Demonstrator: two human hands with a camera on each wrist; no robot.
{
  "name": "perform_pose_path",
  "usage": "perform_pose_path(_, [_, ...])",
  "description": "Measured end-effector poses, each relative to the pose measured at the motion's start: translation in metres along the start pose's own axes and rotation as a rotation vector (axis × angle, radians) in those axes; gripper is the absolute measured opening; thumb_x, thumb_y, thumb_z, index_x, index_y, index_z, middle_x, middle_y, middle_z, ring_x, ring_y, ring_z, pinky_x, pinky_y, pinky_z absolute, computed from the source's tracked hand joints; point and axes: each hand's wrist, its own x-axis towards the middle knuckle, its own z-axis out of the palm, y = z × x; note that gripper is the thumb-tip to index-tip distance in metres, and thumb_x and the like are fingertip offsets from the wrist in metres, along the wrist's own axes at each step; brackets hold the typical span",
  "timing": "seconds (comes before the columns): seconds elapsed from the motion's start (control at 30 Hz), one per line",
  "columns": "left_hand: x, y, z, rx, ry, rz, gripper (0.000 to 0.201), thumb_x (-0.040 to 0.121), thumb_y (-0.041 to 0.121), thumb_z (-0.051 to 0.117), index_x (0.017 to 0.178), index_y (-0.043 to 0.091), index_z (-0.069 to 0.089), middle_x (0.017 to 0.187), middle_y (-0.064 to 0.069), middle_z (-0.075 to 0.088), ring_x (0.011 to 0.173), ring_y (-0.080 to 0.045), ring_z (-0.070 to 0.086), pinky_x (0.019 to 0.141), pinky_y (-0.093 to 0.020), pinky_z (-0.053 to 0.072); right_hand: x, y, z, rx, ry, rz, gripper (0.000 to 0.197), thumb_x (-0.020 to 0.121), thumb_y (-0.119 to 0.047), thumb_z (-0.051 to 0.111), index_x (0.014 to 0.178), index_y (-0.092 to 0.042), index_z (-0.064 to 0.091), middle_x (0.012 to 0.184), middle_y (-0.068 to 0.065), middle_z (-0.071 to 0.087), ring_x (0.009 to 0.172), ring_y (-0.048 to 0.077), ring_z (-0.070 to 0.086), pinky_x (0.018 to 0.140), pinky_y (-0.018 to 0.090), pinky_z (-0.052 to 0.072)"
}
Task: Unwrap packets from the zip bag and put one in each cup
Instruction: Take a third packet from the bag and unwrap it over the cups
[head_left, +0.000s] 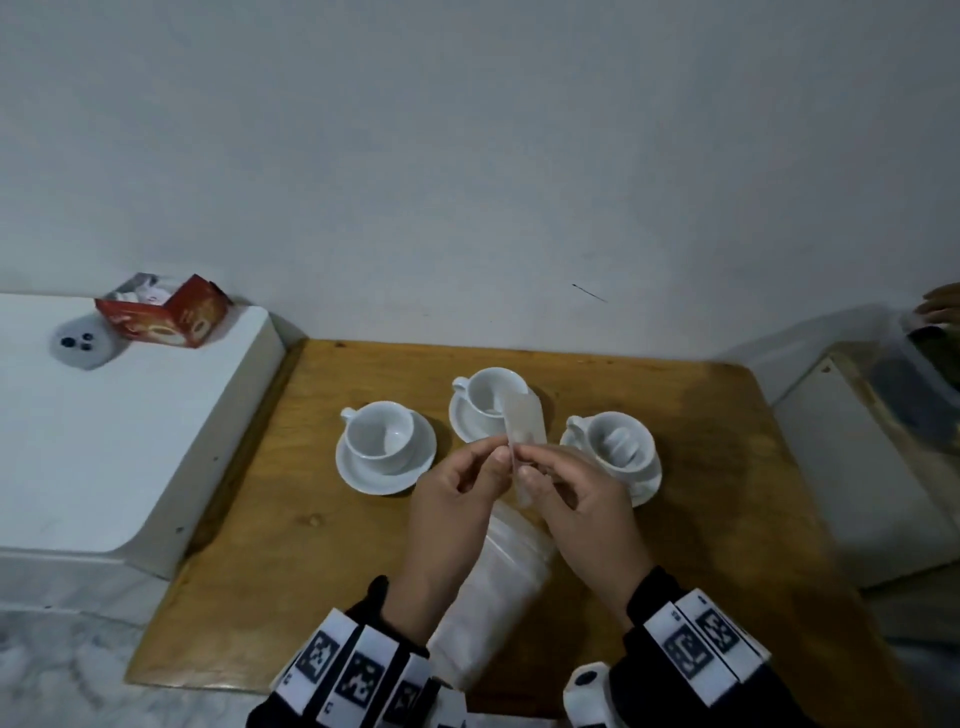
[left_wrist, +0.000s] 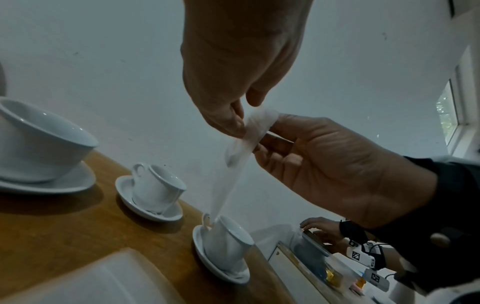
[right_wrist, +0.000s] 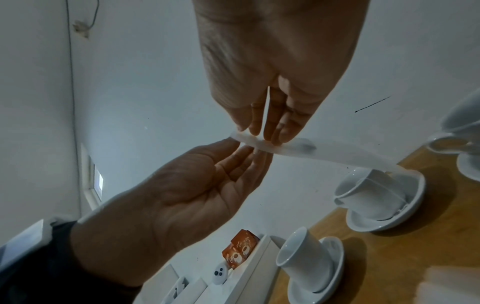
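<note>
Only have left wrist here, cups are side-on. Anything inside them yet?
Observer: In the head view, the right cup holds a white piece, and the left cup looks empty.
Operator: Middle one?
Observer: The packet covers part of the middle cup, so I cannot tell.
Operator: Zip bag?
Observer: The zip bag lies flat on the table, below the left hand and right hand, which pinch the packet.
</note>
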Motion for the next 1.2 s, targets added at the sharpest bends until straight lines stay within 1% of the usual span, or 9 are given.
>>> perform_pose_path(0.23, [0.008, 0.004, -0.046, -0.003, -0.071, -0.028, 0.038, 0.081, 0.042, 0.061, 0.112, 0.021, 0.068, 0.102, 0.001, 0.076, 0.100, -0.013, 0.069, 0.092, -0.041, 0.054, 0.004, -0.018, 0.042, 0.022, 0.040, 0.018, 0.032, 0.083, -0.034, 0.064, 0.113, -0.024, 0.065, 0.110, -0.013, 0.065, 0.099, 0.000, 0.061, 0.079, 0.020, 0.053])
perform_pose_path(0.37, [0.010, 0.006, -0.060, 0.001, -0.070, -0.042, 0.034, 0.083, 0.038, 0.064, 0.112, 0.020, 0.068, 0.103, 0.003, 0.075, 0.100, -0.009, 0.068, 0.092, -0.038, 0.054, 0.005, -0.023, 0.052, -0.037, 0.033, -0.003, 0.030, 0.087, -0.034, 0.060, 0.114, -0.023, 0.065, 0.112, -0.010, 0.065, 0.103, -0.002, 0.059, 0.082, 0.019, 0.052])
perform_pose_path(0.5, [0.012, 0.005, -0.064, 0.019, -0.031, -0.026, 0.019, 0.088, 0.025, 0.065, 0.105, 0.021, 0.071, 0.097, 0.004, 0.076, 0.096, -0.009, 0.070, 0.088, -0.035, 0.055, 0.005, -0.028, 0.061, -0.123, 0.075, -0.059, 0.039, 0.083, -0.046, 0.052, 0.110, -0.023, 0.067, 0.107, -0.011, 0.066, 0.097, 0.000, 0.061, 0.079, 0.018, 0.053])
perform_pose_path(0.63, [0.009, 0.004, -0.063, 0.144, 0.041, 0.067, 0.018, 0.090, 0.015, 0.060, 0.101, 0.022, 0.073, 0.089, 0.006, 0.076, 0.086, -0.005, 0.070, 0.077, -0.025, 0.057, 0.005, -0.033, 0.072, -0.315, 0.168, -0.167, 0.023, 0.085, -0.025, 0.061, 0.107, -0.020, 0.067, 0.097, -0.007, 0.068, 0.086, 0.000, 0.062, 0.071, 0.010, 0.052])
perform_pose_path(0.77, [0.009, 0.001, -0.057, 0.313, 0.138, 0.156, 0.016, 0.089, 0.022, 0.062, 0.101, 0.023, 0.073, 0.087, 0.012, 0.075, 0.082, 0.003, 0.068, 0.071, -0.012, 0.052, 0.004, -0.033, 0.079, -0.419, 0.218, -0.193, 0.020, 0.087, -0.016, 0.060, 0.106, -0.016, 0.062, 0.088, 0.004, 0.074, 0.077, 0.013, 0.069, 0.064, 0.025, 0.059])
perform_pose_path(0.9, [0.009, 0.001, -0.052, 0.486, 0.197, 0.264, 0.013, 0.088, 0.022, 0.064, 0.098, 0.021, 0.073, 0.081, 0.015, 0.071, 0.077, 0.015, 0.061, 0.067, 0.001, 0.043, 0.002, -0.038, 0.076, -0.410, 0.243, -0.215, 0.027, 0.086, -0.008, 0.062, 0.101, -0.027, 0.049, 0.081, 0.000, 0.071, 0.071, -0.001, 0.060, 0.061, 0.001, 0.045])
perform_pose_path(0.97, [0.007, 0.003, -0.050, 0.507, 0.188, 0.321, 0.012, 0.087, 0.019, 0.066, 0.096, 0.021, 0.074, 0.078, 0.018, 0.067, 0.075, 0.019, 0.059, 0.067, 0.003, 0.041, 0.000, -0.038, 0.073, -0.397, 0.224, -0.210, 0.024, 0.087, -0.009, 0.060, 0.100, -0.027, 0.053, 0.085, -0.001, 0.071, 0.075, -0.004, 0.058, 0.065, -0.001, 0.043])
perform_pose_path(1.03, [0.006, 0.004, -0.049, 0.504, 0.161, 0.347, 0.011, 0.085, 0.016, 0.068, 0.092, 0.020, 0.075, 0.074, 0.020, 0.066, 0.072, 0.018, 0.060, 0.066, 0.003, 0.042, 0.000, -0.033, 0.070, -0.346, 0.215, -0.172, 0.018, 0.087, -0.010, 0.061, 0.100, -0.023, 0.062, 0.088, -0.003, 0.071, 0.079, -0.001, 0.062, 0.069, 0.006, 0.049])
perform_pose_path(1.2, [0.009, 0.002, -0.052, 0.503, 0.144, 0.278, 0.006, 0.082, 0.019, 0.070, 0.086, 0.018, 0.075, 0.071, 0.019, 0.068, 0.069, 0.009, 0.065, 0.065, -0.005, 0.050, 0.000, -0.026, 0.057, -0.287, 0.235, -0.056, 0.014, 0.084, -0.008, 0.064, 0.092, -0.019, 0.067, 0.081, -0.012, 0.066, 0.076, -0.002, 0.063, 0.069, 0.007, 0.050])
